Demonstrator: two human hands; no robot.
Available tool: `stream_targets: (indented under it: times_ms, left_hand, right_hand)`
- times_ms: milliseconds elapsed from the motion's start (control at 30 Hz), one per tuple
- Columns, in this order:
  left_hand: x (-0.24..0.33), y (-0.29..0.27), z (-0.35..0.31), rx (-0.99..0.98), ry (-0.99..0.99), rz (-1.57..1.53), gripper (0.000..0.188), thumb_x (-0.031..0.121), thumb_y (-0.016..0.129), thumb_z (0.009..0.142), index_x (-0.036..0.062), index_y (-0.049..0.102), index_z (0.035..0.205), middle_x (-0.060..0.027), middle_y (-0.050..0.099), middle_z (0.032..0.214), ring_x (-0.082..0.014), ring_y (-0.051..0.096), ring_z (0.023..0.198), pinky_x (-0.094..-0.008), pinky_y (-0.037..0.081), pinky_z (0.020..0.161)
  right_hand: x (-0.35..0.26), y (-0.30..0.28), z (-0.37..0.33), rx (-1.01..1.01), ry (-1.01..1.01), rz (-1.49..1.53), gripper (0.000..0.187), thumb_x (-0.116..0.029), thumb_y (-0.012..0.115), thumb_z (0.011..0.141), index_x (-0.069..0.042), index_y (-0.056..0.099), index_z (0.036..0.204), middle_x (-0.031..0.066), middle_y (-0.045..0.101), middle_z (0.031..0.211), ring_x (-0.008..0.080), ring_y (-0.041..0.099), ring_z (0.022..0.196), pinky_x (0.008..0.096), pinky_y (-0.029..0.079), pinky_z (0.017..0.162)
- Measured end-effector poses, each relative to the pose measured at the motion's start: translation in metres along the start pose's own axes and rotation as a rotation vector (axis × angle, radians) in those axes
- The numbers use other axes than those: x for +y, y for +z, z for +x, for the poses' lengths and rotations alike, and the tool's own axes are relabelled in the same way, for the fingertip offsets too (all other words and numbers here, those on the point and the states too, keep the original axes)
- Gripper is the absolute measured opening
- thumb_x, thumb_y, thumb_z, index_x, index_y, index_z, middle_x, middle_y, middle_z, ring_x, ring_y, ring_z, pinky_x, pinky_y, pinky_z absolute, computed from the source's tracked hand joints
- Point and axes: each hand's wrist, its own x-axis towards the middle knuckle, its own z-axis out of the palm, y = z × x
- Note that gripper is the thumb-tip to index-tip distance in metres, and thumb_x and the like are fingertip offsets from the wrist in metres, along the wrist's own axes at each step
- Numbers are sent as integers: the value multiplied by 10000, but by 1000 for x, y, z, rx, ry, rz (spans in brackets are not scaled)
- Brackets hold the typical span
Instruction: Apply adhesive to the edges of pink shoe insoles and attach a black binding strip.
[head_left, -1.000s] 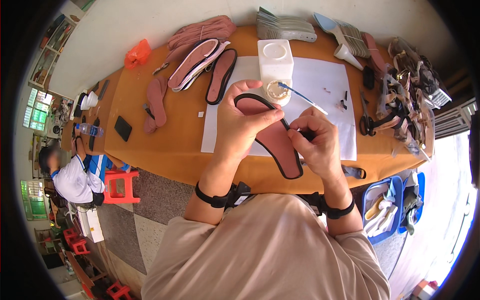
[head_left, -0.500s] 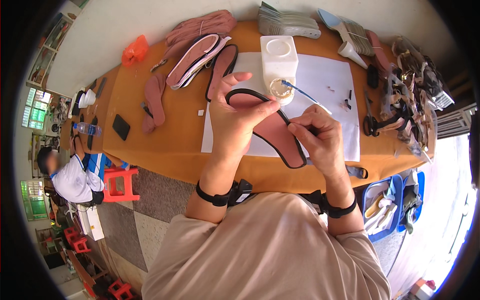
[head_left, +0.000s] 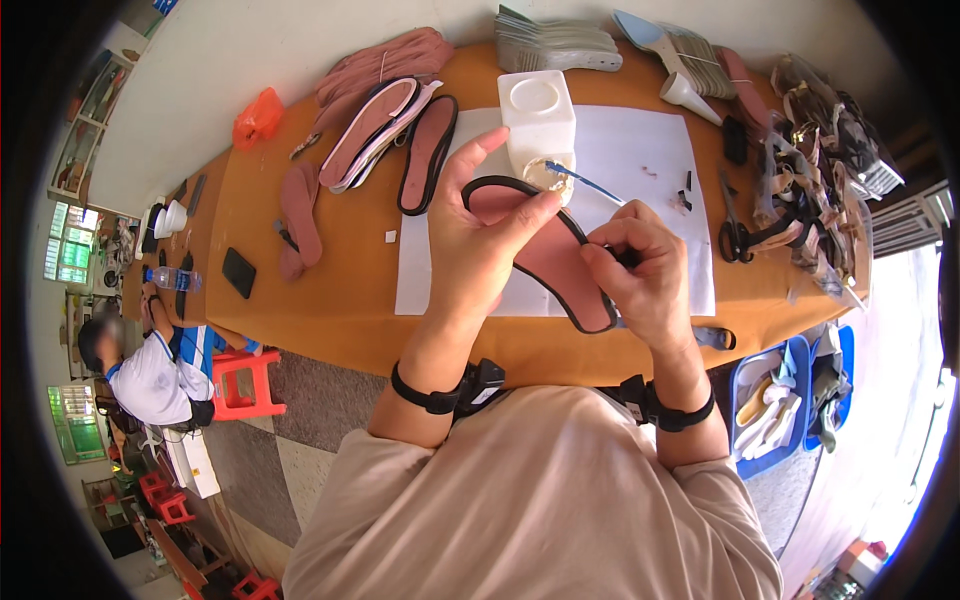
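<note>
Above the white paper (head_left: 670, 150) I hold a pink insole with black edging (head_left: 555, 255) in the air, tilted. My left hand (head_left: 480, 225) grips its upper end, thumb laid over the face and index finger sticking up. At the right edge of the insole, my right hand (head_left: 640, 265) pinches the black edging between thumb and fingers; a dark bit shows beside the fingertips. Just beyond stands a white plastic bottle (head_left: 538, 115), cut open near me, with pale paste and a blue-handled brush (head_left: 590, 184) across its opening. A finished-looking edged insole (head_left: 428, 155) lies left of the paper.
Bundled pink insoles (head_left: 385, 70), grey stacked pieces (head_left: 555, 45) and an orange bag (head_left: 258, 118) line the back. Scissors (head_left: 735, 235) and piled straps (head_left: 815, 200) lie right. A blue bin (head_left: 770, 405) stands below the table's right side. Another person (head_left: 150, 375) sits at far left.
The view has shifted slightly, so table things sit a little further left. Both hands keep the insole, and my right fingers stay on its edging with a small shift in grip.
</note>
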Motion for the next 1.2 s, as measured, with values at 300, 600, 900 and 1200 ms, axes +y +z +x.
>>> stream_targets:
  times_ms: [300, 600, 900, 1200]
  left_hand:
    - [-10, 13, -17, -142, 151, 129, 836, 35, 763, 877, 4, 233, 1522, -157, 542, 1290, -237, 587, 1189, -409, 525, 997]
    - [-29, 18, -17, -106, 41, 50, 761, -33, 781, 831, 25, 275, 1397, -134, 513, 1248, -192, 595, 1120, -352, 564, 931]
    - [-25, 0, -4, 19, -32, -1, 599, -38, 821, 775, -19, 412, 1212, -127, 612, 1129, -157, 645, 1027, -310, 568, 876]
    - [-17, -6, -9, 93, -16, 12, 456, -59, 827, 759, 2, 601, 1150, -76, 700, 1036, -132, 688, 903, -274, 576, 779]
  right_hand:
    - [7, -1, -2, 202, -33, 84, 67, 16, 732, 795, -2, 709, 856, 21, 539, 781, 86, 493, 682, 230, 408, 612]
    - [3, 12, -4, 218, -153, -36, 85, 19, 756, 784, -5, 718, 857, 42, 569, 784, 120, 533, 668, 259, 446, 605]
    - [6, -3, -7, -26, 112, 199, 125, 24, 682, 903, 9, 733, 1017, 44, 613, 863, 110, 619, 773, 252, 501, 715]
    - [12, -2, -11, -104, 164, 94, 164, 1, 716, 886, -16, 741, 1047, 31, 596, 874, 86, 575, 744, 246, 480, 684]
